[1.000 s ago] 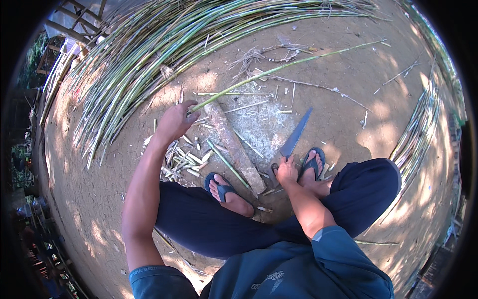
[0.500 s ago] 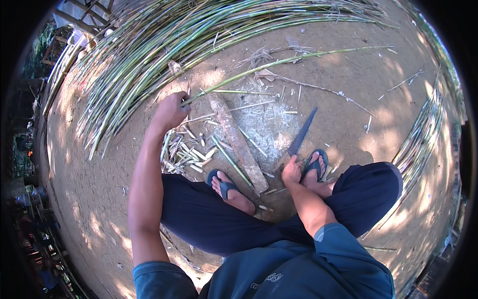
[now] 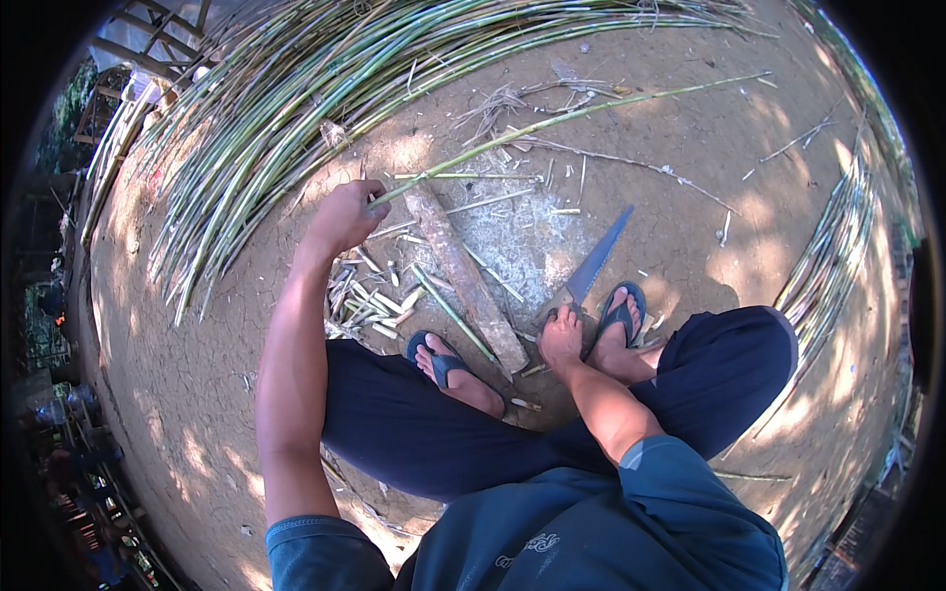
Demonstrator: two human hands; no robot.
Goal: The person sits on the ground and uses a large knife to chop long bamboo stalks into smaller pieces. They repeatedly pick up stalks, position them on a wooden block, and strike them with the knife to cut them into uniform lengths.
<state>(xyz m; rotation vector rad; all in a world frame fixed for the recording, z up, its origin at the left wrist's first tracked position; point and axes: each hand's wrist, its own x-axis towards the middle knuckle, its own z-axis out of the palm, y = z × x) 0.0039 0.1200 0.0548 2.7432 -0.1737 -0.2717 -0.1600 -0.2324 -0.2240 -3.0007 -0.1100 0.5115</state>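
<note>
My left hand (image 3: 349,213) is closed around the near end of a long thin green bamboo pole (image 3: 552,122), which slants away to the far right. In my right hand (image 3: 561,337) is the handle of a hand saw (image 3: 598,259); its dark blade points away from me, just beyond my right foot. A rough wooden plank (image 3: 461,276) lies on the ground between my feet, its far end near my left hand. Cut bamboo pieces (image 3: 374,307) are heaped left of the plank. One longer cut stick (image 3: 453,313) lies alongside it.
A big pile of bamboo poles (image 3: 325,108) spreads across the far left. Another bundle of poles (image 3: 830,241) lies at the right. Dry twigs (image 3: 641,165) and pale sawdust (image 3: 512,231) are on the bare earth. My sandalled feet stand either side of the plank.
My right hand has drawn the saw a little to the left, and its blade is turned more face-on. The pole's near end has shifted slightly right with my left hand.
</note>
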